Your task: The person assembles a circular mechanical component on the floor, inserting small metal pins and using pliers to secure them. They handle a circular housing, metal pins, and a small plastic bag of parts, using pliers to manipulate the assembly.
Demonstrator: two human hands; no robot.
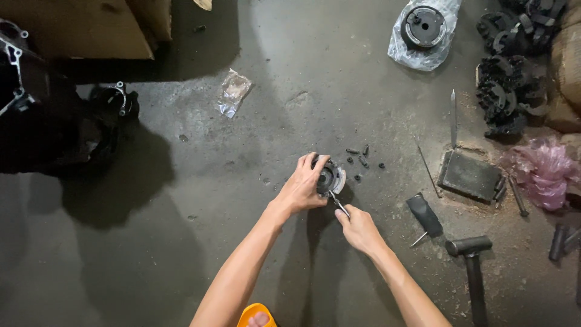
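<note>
L hand (pixel 302 188) grips round metal part (pixel 331 179) on floor; R hand (pixel 358 227) pinches thin tool (pixel 339 204) w/ tip at part.

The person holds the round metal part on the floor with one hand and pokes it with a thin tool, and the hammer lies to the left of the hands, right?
Not quite. The head view shows the hammer lying right of the hands, not left. The rest is right.

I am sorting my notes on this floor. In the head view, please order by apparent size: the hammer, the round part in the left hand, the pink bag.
Largest to smallest:
1. Hammer
2. Pink bag, close to the hammer, so this order is unsure
3. Round part, half covered by the left hand
</note>
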